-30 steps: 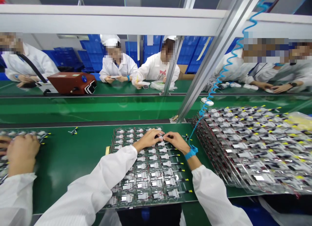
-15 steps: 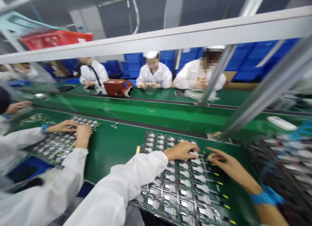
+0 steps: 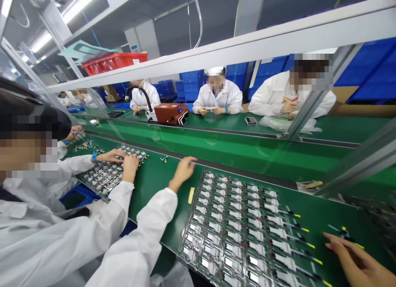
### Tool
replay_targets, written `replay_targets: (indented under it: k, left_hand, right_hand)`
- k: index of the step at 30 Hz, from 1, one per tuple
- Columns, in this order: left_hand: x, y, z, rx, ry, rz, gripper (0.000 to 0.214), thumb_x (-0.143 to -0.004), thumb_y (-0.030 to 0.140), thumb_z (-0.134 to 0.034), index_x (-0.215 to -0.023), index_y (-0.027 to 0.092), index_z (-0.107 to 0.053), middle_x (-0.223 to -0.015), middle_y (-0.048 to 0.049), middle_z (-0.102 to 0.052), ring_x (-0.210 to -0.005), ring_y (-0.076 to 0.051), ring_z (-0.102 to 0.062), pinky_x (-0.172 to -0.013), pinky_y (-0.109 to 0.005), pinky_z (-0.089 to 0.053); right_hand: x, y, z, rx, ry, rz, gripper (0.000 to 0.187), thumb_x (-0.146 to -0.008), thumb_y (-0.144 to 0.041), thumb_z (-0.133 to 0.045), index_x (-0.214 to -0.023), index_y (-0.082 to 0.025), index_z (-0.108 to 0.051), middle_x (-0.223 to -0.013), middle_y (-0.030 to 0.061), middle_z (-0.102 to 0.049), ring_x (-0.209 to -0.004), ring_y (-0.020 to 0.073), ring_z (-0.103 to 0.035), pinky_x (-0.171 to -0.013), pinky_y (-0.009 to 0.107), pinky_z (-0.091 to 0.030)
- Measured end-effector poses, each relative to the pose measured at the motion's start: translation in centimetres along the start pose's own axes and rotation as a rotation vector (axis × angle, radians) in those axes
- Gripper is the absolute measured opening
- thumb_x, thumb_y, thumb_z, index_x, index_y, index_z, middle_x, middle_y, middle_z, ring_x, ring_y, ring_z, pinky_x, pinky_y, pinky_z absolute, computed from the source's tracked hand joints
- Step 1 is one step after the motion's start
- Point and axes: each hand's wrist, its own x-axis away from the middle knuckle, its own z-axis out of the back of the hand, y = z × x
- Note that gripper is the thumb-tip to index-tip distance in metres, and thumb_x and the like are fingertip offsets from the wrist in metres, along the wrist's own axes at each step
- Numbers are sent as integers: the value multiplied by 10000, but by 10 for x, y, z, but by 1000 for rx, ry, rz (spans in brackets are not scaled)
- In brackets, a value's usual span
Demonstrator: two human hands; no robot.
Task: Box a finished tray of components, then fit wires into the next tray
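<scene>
A clear plastic tray [image 3: 213, 221] lies before me, with rows of small white parts and thin red wires in its pockets. Along its right edge, several dark strips with yellow tips [image 3: 305, 229] stick out. My left hand [image 3: 183, 172] is raised over the green bench, past the tray's far left corner, with loosely bent fingers apart and nothing visible in them. At the lower right, my right hand [image 3: 360, 258] reaches toward a few loose yellow-tipped pieces [image 3: 346, 234] on the bench. Its fingers are extended and appear empty; the frame edge cuts off part of this hand.
On the left, a co-worker's hands [image 3: 126, 161] work over a similar tray [image 3: 103, 177]. A small yellow-tipped piece [image 3: 164, 159] and a yellow block [image 3: 191, 195] lie on the bench. Metal posts [image 3: 318, 97] rise at right; people sit opposite, near a brown device [image 3: 170, 113].
My left hand has left the tray's upper right part and moved left beyond the tray. My right hand has drawn away to the right, toward the loose pieces. The view has turned left.
</scene>
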Motion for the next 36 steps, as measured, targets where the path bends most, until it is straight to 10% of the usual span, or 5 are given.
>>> replay_targets:
  k: [4,8,24,36]
  left_hand:
    - [-1,-94,46,-167,150,409,441,-920,79,-475,-1337,104,-616,-1258,-208,-693,-1229,-340,-624,-1085,-501,-450]
    - [-6,-131,47,-218,157,514,367,-916,150,-556,-1258,174,-683,-1217,-177,-716,-1193,-350,-632,-1022,-472,-478]
    - [22,-138,35,31,-39,127,464,-795,248,-714,-1256,234,-665,-1082,-32,-742,-995,-181,-703,-934,-292,-549]
    - [36,-141,43,-32,-77,324,402,-746,156,-732,-1144,216,-721,-1066,-47,-756,-900,-193,-725,-847,-268,-540]
  right_hand:
    - [2,-28,5,-103,-94,-159,573,-529,-747,-499,-837,-332,-748,-790,48,-783,-727,352,-714,-604,433,-556]
    - [8,-49,13,-128,-83,-195,551,-465,-738,-485,-784,-348,-709,-742,42,-772,-742,373,-709,-650,459,-539]
    - [16,-60,16,-156,-17,-149,504,-478,-706,-507,-737,-329,-717,-673,51,-755,-617,345,-685,-601,443,-543]
    - [14,-54,16,-110,-47,-155,594,-492,-728,-468,-807,-295,-723,-713,60,-764,-679,335,-697,-617,420,-541]
